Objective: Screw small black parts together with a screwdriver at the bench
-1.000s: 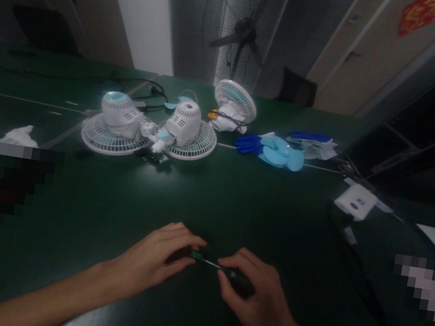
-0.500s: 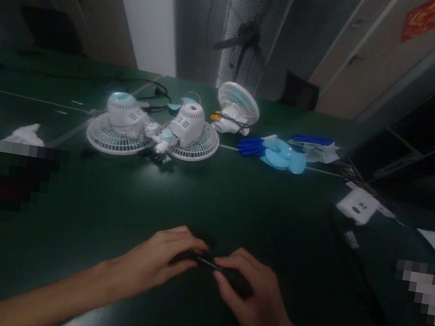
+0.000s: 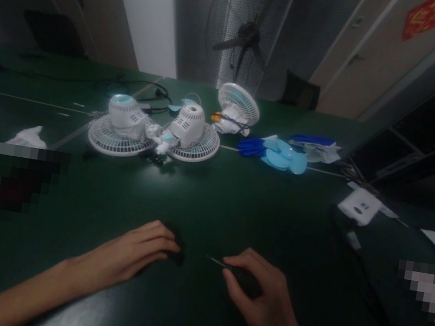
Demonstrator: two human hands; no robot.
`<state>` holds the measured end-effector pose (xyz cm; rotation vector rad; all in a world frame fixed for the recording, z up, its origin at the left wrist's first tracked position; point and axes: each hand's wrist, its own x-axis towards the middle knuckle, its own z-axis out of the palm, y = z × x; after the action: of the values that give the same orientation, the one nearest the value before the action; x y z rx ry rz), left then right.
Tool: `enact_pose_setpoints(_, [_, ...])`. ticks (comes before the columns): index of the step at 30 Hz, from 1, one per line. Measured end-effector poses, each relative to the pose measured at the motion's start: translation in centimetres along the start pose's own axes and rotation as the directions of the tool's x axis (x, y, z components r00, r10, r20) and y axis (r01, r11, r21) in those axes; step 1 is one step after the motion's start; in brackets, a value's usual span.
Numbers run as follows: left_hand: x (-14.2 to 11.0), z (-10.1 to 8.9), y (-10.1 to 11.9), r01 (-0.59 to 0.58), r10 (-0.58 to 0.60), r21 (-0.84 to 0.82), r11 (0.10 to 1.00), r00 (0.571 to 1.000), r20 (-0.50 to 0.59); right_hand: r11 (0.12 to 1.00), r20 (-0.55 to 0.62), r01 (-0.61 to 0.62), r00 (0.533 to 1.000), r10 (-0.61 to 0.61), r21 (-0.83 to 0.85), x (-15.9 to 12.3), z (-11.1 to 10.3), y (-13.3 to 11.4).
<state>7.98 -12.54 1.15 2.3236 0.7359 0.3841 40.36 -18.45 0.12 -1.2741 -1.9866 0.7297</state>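
Observation:
My right hand grips the dark handle of a small screwdriver. Its thin metal shaft points left, just above the green tabletop. My left hand is to the left of the screwdriver tip, apart from it, palm down with fingers bent and close together. A small dark shape shows at its fingertips, too dim to name and partly hidden by the fingers.
Beyond my hands lie two white fan heads, face down, and a third fan tilted behind. Light blue fan blades rest near blue gloves. At right sits a white box with a dark cable.
My left hand has drawn away to the left from the screwdriver tip, leaving the shaft exposed. The right hand has shifted slightly right, still gripping the screwdriver.

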Motion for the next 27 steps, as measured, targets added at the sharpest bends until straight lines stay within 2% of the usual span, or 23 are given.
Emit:
enact_pose_setpoints(4, [-1.0,-2.9,-4.1,0.140,-0.118,0.128,0.982,0.979,-0.164,1.000,0.024,-0.020,1.000,0.020,0.003,0.1,-0.2,-0.1])
enact_pose_setpoints(7, [-0.9,-5.6,-7.5,0.307,-0.230,0.192,0.932,0.912,-0.341,1.000,0.026,-0.026,0.999,0.026,0.004,0.2,-0.3,-0.3])
enact_pose_setpoints(10, [-1.2,-7.6,-9.6,0.402,-0.289,0.204,0.893,0.857,-0.426,0.999,0.031,-0.027,0.999,0.026,0.023,0.2,-0.4,-0.5])
enact_pose_setpoints(12, [-1.7,-8.3,-10.1,0.405,-0.299,0.196,0.893,0.859,-0.415,0.999,0.024,-0.023,0.999,0.022,0.028,0.2,-0.3,-0.5])
enact_pose_setpoints(16, [-3.3,-9.2,-9.9,0.309,-0.262,0.167,0.936,0.931,-0.256,1.000,0.019,-0.020,1.000,0.020,0.021,0.1,-0.2,-0.3])
enact_pose_setpoints(18, [-3.9,-9.6,-9.9,0.295,-0.260,0.168,0.941,0.944,-0.204,1.000,0.025,-0.018,1.000,0.018,0.024,0.1,-0.2,-0.2])
enact_pose_setpoints(22, [-4.2,-10.2,-10.4,0.365,-0.336,0.188,0.912,0.927,-0.168,0.999,0.024,-0.021,1.000,0.020,0.032,0.2,-0.2,-0.3])
enact_pose_setpoints(27, [-3.7,-10.5,-11.0,0.507,-0.489,0.151,0.849,0.861,-0.139,0.999,0.018,-0.028,0.999,0.027,0.018,0.2,-0.2,-0.4])
